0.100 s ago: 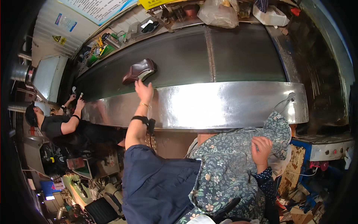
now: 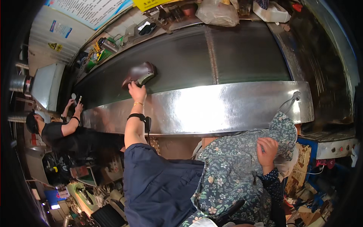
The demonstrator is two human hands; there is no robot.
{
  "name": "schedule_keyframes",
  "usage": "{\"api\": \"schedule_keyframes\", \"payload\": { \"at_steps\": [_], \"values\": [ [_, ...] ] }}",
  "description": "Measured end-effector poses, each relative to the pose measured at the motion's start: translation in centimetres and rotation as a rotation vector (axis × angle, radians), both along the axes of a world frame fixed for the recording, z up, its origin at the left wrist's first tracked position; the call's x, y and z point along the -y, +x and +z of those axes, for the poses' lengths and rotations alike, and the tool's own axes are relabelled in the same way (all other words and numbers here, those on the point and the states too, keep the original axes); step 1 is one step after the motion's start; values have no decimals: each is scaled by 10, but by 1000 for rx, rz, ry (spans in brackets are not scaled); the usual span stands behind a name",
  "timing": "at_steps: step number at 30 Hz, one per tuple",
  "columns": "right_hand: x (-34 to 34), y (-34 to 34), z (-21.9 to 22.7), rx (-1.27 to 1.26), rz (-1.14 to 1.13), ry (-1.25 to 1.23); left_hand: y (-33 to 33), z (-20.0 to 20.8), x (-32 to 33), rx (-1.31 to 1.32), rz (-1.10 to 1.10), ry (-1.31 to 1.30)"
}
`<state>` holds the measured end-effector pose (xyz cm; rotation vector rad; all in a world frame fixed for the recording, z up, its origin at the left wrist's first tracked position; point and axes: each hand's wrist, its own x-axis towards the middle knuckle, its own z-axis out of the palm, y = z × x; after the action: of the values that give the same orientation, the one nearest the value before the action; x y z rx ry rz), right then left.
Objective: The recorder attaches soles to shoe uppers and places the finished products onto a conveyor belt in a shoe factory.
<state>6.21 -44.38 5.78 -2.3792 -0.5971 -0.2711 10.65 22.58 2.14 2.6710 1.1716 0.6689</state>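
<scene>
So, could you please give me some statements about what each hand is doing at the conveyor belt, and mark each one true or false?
1. The left hand reaches out to the brown shoe on the dark conveyor belt. True.
2. The right hand also rests on the belt. False: it lies on a floral cloth close to the body.
3. The left wrist wears a black band. True.
4. The shoe hangs over the shiny metal edge. False: it lies on the dark belt, above that edge.
5. Nobody else is at the belt. False: another person at the left has both hands up at it.
</scene>
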Motion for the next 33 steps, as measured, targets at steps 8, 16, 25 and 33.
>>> {"api": "schedule_keyframes", "payload": {
  "at_steps": [8, 16, 25, 33],
  "values": [
    [-12, 15, 0, -44, -45, -26, 67, -35, -66, 455, 202, -989],
    [-18, 19, -3, -23, -49, -96, 72, -13, -13, 27, -134, 88],
    [-9, 24, 10, -113, -40, 0, 59, 31, 79, 286, -386, -1275],
    [22, 62, 113, -30, -44, 722, 1, 67, 387, -627, -1175, -3223]
  ]
}}
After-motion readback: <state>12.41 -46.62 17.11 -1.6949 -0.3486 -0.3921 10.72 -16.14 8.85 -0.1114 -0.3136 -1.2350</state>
